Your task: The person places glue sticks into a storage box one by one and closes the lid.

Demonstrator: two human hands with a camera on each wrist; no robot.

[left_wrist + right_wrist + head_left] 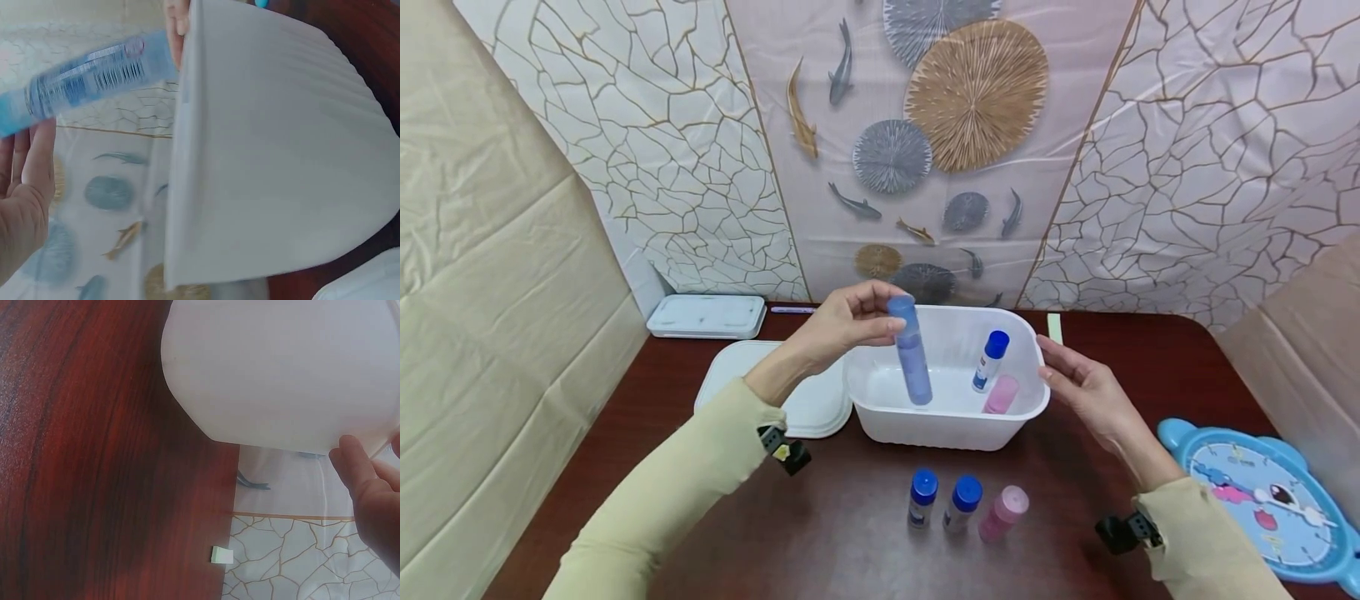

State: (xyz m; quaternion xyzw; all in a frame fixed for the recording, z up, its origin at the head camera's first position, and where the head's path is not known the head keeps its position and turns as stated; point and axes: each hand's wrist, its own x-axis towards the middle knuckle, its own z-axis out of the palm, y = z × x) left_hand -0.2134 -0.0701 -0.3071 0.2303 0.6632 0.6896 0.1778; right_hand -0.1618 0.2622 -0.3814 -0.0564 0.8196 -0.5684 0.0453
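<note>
My left hand (865, 319) pinches a translucent blue glue stick (913, 358) by its upper end, tilted over the left part of a white plastic bin (940, 429). A printed barcode shows on this blue glue stick (100, 78) in the left wrist view. At the bin's right end my right hand (1086, 392) holds the rim between thumb and fingers. Inside the bin, a blue-capped glue stick (990, 362) leans beside a pink glue stick (1002, 394). In front stand two blue-capped glue sticks (922, 498) (962, 504) and another pink glue stick (1003, 513).
A white lid (730, 375) lies left of the bin, with a pale pencil case (707, 317) and a purple pen (792, 310) behind it. A blue cartoon clock (1262, 492) lies at the right. A pale green strip (1055, 327) is near the table's back edge.
</note>
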